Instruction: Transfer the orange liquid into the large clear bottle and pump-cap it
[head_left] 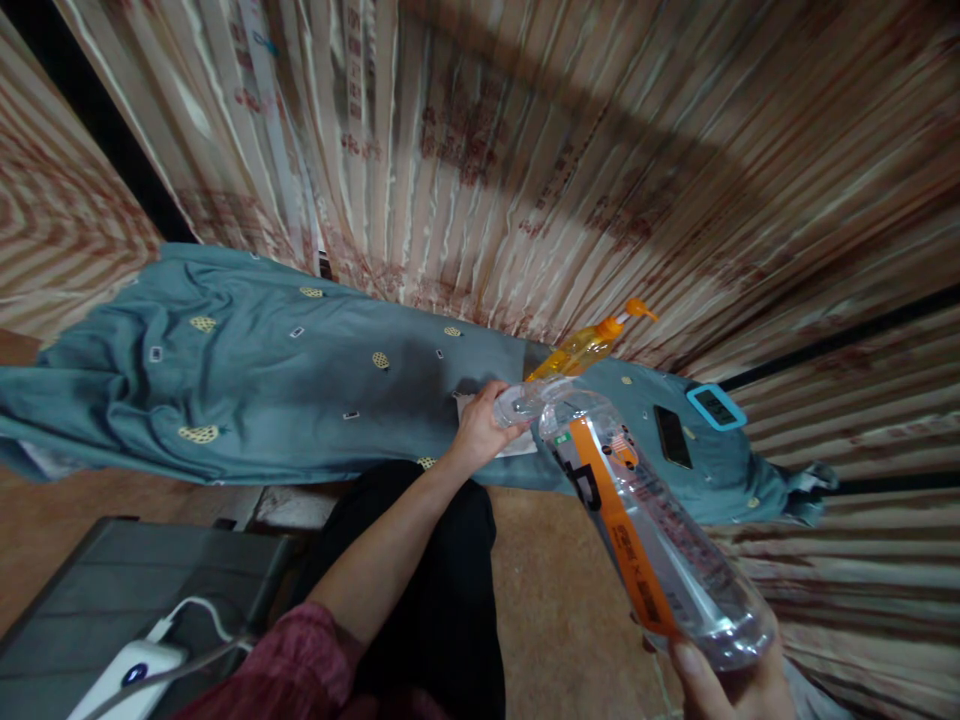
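Note:
Near the middle of the head view, my left hand (481,430) is closed around a small clear container (517,404), which lies tilted to the right. My right hand (731,685), at the lower right, grips the base end of a large clear plastic bottle (652,530) with an orange label. That bottle slants, its neck end up and left beside the small container; whether the two mouths touch I cannot tell. Just behind them stands a pump bottle (581,350) of yellow liquid with an orange pump head. Under my left hand lies a white sheet (517,442), partly hidden.
A blue-green cloth with pineapple prints (300,370) covers the long narrow table. To the right lie a dark phone (673,437) and a blue-framed digital display (716,407). Curtains (465,150) hang behind. A white power bank (131,675) with cables rests on a grey surface (142,580) lower left.

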